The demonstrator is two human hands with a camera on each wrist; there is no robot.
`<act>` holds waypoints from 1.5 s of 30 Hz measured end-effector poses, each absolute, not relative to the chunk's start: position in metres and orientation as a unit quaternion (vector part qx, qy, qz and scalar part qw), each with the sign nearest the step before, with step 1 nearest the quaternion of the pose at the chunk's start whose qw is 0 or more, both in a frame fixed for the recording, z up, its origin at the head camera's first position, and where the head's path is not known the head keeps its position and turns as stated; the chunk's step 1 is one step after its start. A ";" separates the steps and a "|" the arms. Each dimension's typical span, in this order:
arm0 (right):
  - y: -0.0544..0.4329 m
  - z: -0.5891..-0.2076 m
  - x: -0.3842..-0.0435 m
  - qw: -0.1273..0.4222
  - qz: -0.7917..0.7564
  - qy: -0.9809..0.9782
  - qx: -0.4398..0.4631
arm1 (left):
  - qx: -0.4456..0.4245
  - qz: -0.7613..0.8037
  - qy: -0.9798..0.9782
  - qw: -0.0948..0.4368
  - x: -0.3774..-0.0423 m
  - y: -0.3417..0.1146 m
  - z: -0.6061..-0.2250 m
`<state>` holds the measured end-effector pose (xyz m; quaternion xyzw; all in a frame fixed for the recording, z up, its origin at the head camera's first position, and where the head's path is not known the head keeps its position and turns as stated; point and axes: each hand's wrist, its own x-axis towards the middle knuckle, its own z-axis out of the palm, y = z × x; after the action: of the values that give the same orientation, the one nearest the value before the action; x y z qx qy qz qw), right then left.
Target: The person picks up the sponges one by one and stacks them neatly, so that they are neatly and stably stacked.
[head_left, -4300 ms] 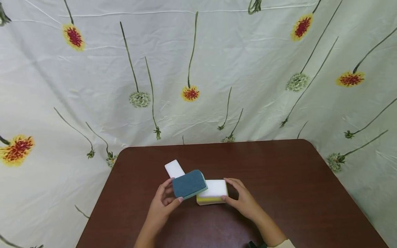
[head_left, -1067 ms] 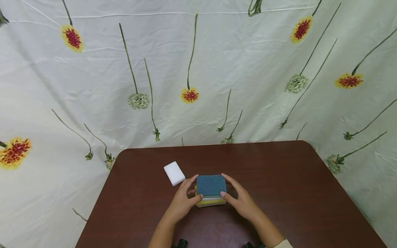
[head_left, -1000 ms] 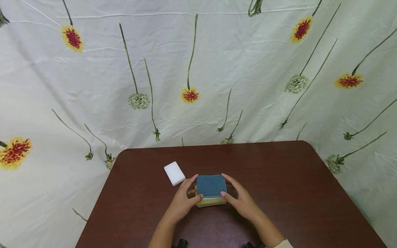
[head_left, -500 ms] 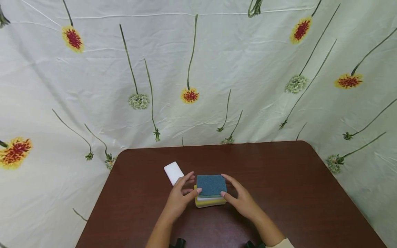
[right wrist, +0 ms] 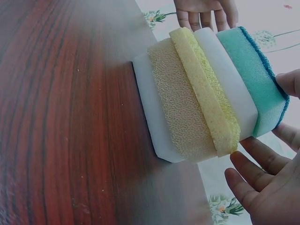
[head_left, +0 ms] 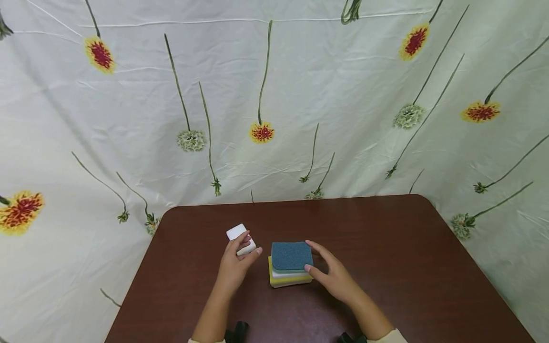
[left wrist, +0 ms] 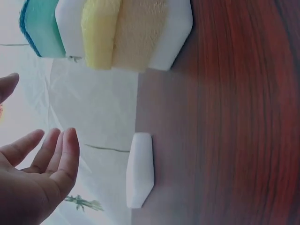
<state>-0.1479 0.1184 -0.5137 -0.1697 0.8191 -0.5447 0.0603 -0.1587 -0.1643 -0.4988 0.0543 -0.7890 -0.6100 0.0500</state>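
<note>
A stack of sponges stands on the table, topped by a teal sponge (head_left: 292,256) with a dark blue scouring face. Under it, in the right wrist view, come a white sponge (right wrist: 227,77), a yellow sponge (right wrist: 204,91), a beige sponge (right wrist: 178,101) and a white bottom block (right wrist: 152,110). My right hand (head_left: 336,278) holds the teal sponge's right edge between thumb and fingers. Left of the stack, my left hand (head_left: 233,267) hovers over a lone white sponge (left wrist: 140,171), fingers loosely bent and apart from it in the left wrist view.
The dark brown table (head_left: 377,233) has rounded far corners. A white cloth (head_left: 223,95) with printed flowers hangs behind it. Dark straps (head_left: 238,331) show below the wrists.
My left hand has let go of the stack and moved left over the lone white sponge. Earlier it set the teal sponge on the stack. My right hand has stayed put.
</note>
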 end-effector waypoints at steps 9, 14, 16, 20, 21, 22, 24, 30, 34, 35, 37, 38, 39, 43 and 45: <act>0.119 -0.515 -0.148 0.060 -0.540 0.822 -0.168 | 0.095 -0.590 -0.802 0.020 -0.170 -0.172 -0.505; 0.119 -0.514 -0.148 0.066 -0.543 0.821 -0.165 | 0.103 -0.572 -0.814 -0.003 -0.172 -0.177 -0.511; 0.119 -0.514 -0.148 0.069 -0.545 0.820 -0.163 | 0.107 -0.567 -0.817 -0.008 -0.172 -0.178 -0.514; 0.119 -0.515 -0.148 0.073 -0.545 0.820 -0.160 | 0.114 -0.554 -0.825 -0.005 -0.172 -0.179 -0.521; 0.119 -0.516 -0.149 0.072 -0.543 0.821 -0.161 | 0.116 -0.550 -0.827 0.000 -0.173 -0.180 -0.523; 0.119 -0.516 -0.149 0.072 -0.543 0.821 -0.161 | 0.118 -0.544 -0.831 0.005 -0.174 -0.180 -0.524; 0.120 -0.516 -0.149 0.073 -0.543 0.821 -0.161 | 0.120 -0.531 -0.839 0.017 -0.176 -0.181 -0.526; 0.120 -0.515 -0.150 0.078 -0.545 0.819 -0.161 | 0.113 -0.493 -0.862 0.009 -0.180 -0.187 -0.527; 0.120 -0.515 -0.150 0.078 -0.545 0.819 -0.163 | 0.095 -0.466 -0.879 -0.014 -0.182 -0.190 -0.529; 0.120 -0.515 -0.150 0.078 -0.544 0.819 -0.163 | 0.092 -0.460 -0.883 -0.019 -0.183 -0.191 -0.530; 0.120 -0.515 -0.149 0.077 -0.543 0.820 -0.164 | 0.087 -0.449 -0.889 -0.023 -0.183 -0.191 -0.531; 0.121 -0.515 -0.149 0.077 -0.544 0.820 -0.163 | 0.086 -0.443 -0.892 -0.023 -0.183 -0.192 -0.531; 0.121 -0.515 -0.149 0.077 -0.544 0.819 -0.163 | 0.085 -0.438 -0.894 -0.021 -0.183 -0.192 -0.531; 0.121 -0.515 -0.150 0.076 -0.547 0.818 -0.161 | 0.089 -0.424 -0.901 -0.006 -0.183 -0.191 -0.531; 0.121 -0.515 -0.150 0.074 -0.546 0.818 -0.161 | 0.093 -0.418 -0.904 0.001 -0.183 -0.190 -0.531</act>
<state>-0.1496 0.1210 -0.5145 -0.1613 0.8185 -0.5464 0.0743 -0.1831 -0.1898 -0.5307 0.0926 -0.9038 -0.4179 0.0014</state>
